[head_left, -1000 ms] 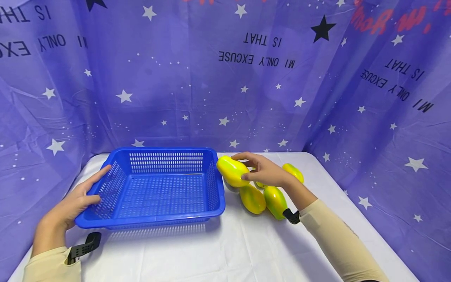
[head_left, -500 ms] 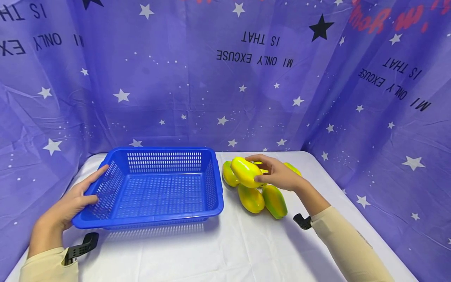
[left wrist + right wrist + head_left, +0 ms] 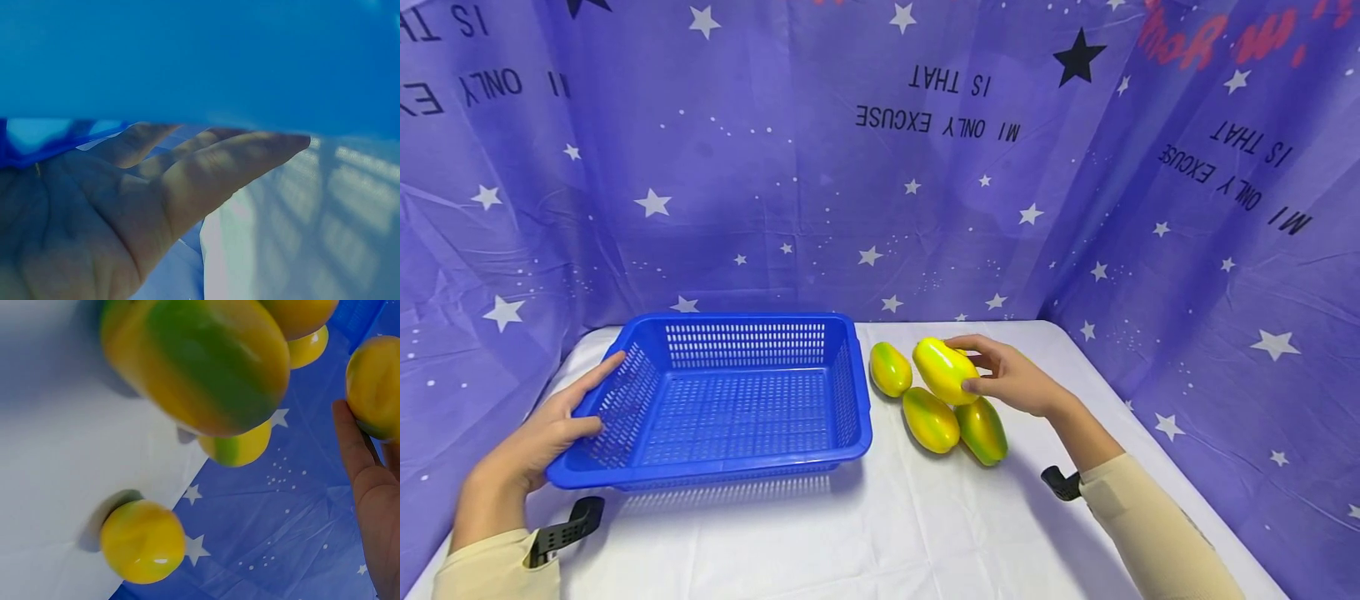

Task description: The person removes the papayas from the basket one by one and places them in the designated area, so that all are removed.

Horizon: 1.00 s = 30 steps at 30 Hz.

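My right hand (image 3: 1017, 379) holds a glossy yellow-green papaya (image 3: 942, 369) between thumb and fingers, over a small group of similar fruit. Below and left of it lie a papaya near the basket (image 3: 891, 369), a middle one (image 3: 930, 420) and a greener one (image 3: 982, 432). In the right wrist view, another papaya (image 3: 142, 541) sits apart; the hand hides that area in the head view. My left hand (image 3: 553, 429) grips the left rim of a blue perforated basket (image 3: 715, 468), its thumb on the inner side. Its fingers (image 3: 212, 169) lie under the rim in the left wrist view.
White cloth (image 3: 760, 550) covers the table. Purple star-printed curtains (image 3: 820, 167) hang close behind it and along both sides. The basket takes up the table's left half, with the fruit just beyond its right wall.
My right hand has moved right with the papaya, away from the basket's right rim, uncovering the papaya nearest the basket. My left hand keeps its grip. The head view has shifted slightly.
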Each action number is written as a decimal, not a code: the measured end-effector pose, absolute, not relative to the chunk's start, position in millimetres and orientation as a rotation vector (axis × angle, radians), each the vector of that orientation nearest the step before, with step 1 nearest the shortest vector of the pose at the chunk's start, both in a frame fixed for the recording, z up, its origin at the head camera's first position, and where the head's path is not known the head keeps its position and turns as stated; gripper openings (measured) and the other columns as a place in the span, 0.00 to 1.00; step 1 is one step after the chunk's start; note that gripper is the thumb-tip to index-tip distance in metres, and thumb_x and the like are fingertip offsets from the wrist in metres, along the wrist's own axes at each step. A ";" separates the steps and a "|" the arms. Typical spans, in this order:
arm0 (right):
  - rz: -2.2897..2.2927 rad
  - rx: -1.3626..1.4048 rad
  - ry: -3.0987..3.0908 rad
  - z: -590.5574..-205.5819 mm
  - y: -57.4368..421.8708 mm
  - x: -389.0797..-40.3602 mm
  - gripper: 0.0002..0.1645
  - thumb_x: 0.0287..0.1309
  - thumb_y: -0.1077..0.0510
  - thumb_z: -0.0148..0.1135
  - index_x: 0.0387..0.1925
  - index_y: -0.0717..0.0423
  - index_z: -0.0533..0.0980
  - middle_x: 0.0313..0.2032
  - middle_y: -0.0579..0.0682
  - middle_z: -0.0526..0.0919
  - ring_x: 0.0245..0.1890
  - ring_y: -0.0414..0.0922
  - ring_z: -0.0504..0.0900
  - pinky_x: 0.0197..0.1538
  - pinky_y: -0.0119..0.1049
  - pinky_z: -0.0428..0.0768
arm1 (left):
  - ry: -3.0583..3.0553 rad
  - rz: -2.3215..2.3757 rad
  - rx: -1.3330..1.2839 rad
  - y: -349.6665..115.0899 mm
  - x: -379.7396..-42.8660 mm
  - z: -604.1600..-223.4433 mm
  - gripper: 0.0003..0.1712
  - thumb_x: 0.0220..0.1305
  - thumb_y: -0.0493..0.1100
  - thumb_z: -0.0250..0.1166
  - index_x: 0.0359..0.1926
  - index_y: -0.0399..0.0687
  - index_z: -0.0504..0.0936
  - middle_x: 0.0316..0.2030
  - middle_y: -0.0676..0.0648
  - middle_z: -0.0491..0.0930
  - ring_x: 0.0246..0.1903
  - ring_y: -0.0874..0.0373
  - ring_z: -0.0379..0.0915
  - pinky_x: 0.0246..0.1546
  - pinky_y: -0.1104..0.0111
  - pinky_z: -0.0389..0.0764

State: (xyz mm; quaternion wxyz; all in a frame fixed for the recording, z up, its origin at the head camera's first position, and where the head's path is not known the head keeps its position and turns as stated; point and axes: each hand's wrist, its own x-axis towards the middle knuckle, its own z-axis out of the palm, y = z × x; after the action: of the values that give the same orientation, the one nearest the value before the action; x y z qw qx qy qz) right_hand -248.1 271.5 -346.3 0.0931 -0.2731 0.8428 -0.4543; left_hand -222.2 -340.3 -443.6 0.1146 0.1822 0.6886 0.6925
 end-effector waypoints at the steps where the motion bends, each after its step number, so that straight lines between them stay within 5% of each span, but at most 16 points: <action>1: -1.354 -0.805 2.495 -345.5 272.5 -246.4 0.36 0.58 0.69 0.62 0.68 0.58 0.65 0.65 0.53 0.68 0.60 0.57 0.71 0.58 0.44 0.74 | 2.019 2.027 0.543 -340.5 -222.2 -443.8 0.55 0.56 0.20 0.44 0.78 0.67 0.42 0.55 0.54 0.62 0.41 0.52 0.79 0.33 0.49 0.82; 16: -1.429 -0.752 2.504 -375.8 319.1 -252.4 0.35 0.60 0.65 0.63 0.68 0.49 0.66 0.64 0.53 0.69 0.60 0.56 0.72 0.52 0.41 0.79 | 2.088 1.993 0.546 -342.5 -222.3 -446.9 0.54 0.56 0.20 0.45 0.78 0.65 0.43 0.55 0.53 0.61 0.42 0.56 0.77 0.33 0.52 0.83; 30: -1.411 -0.694 2.609 -386.0 355.6 -238.1 0.34 0.61 0.62 0.62 0.68 0.51 0.66 0.70 0.53 0.61 0.62 0.60 0.69 0.54 0.34 0.76 | 2.144 1.957 0.494 -341.2 -223.4 -445.0 0.54 0.57 0.21 0.46 0.77 0.68 0.43 0.54 0.53 0.61 0.42 0.57 0.77 0.32 0.52 0.83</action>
State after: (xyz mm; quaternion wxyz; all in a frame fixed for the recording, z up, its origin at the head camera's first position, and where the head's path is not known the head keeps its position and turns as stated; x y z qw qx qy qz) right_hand -238.1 355.6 -386.0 0.0476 -0.2276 0.8555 -0.4626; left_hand -223.4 -341.2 -445.0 0.0985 0.1670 0.7246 0.6614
